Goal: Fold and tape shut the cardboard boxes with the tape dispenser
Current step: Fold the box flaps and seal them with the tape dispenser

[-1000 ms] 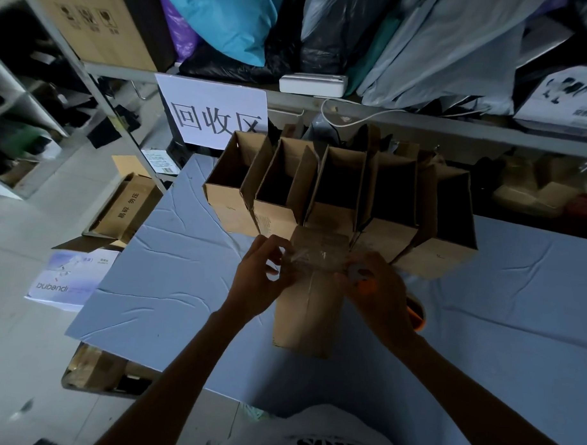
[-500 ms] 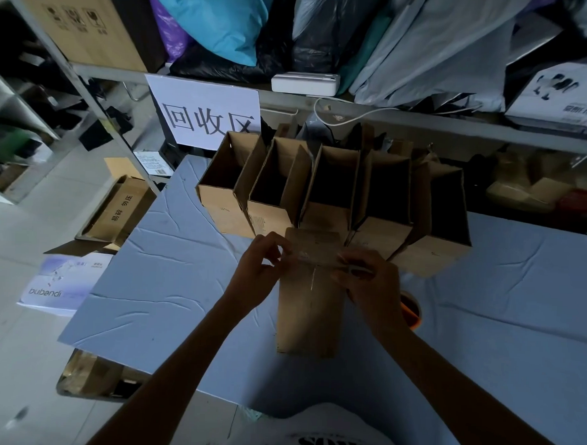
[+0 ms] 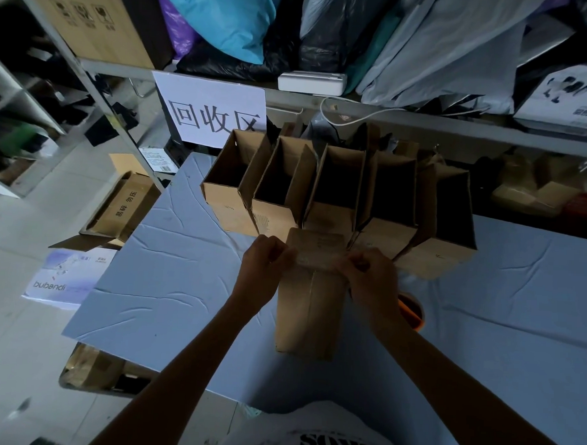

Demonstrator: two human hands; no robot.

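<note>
Your left hand [image 3: 267,263] and your right hand [image 3: 372,275], at the centre of the frame, have curled fingers, and each pinches 1 end of a clear tape strip [image 3: 317,260]. The strip is stretched across the far end of the box [image 3: 310,309], which lies on the blue surface [image 3: 183,285]. I judge this box is already folded and the strip is not yet pressed flat. Just right of your right wrist rests the orange tape dispenser [image 3: 414,311], half hidden. Behind, in the upper middle, 5 open boxes [image 3: 330,218] stand in a row. Whether their hidden ends are taped I cannot tell, so much work seems left.
</note>
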